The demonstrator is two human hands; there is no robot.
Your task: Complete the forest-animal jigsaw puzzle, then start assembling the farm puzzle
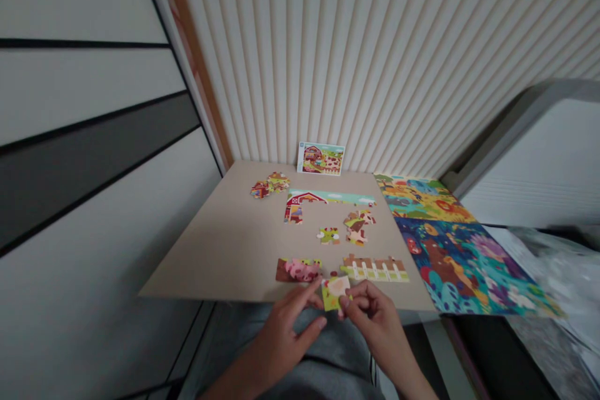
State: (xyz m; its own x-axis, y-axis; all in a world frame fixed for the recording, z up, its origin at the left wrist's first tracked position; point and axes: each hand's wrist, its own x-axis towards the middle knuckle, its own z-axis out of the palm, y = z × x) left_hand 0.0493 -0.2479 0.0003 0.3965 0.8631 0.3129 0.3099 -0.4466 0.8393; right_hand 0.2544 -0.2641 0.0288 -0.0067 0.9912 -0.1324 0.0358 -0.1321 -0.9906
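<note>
Pinched between the thumb and fingers of my right hand [372, 309] is a puzzle piece [335, 292] with a pale shape on green, above the table's front edge. My left hand [293, 319] is at the piece's left side, thumb and index finger apart; whether a fingertip touches it I cannot tell. Just beyond lie a joined strip with a pink pig [300, 270] and a white fence strip [375, 267], with a gap between them. Farther back is a joined section with a red barn and sky [307, 197]. A loose green piece [329, 235] lies mid-table.
Several loose pieces lie at the right [359, 225], and a small pile [270, 184] at the back left. A picture card [321, 159] leans on the pleated curtain [323, 62]. Two finished-looking puzzles, orange [424, 200] and dark blue [469, 269], lie along the right side.
</note>
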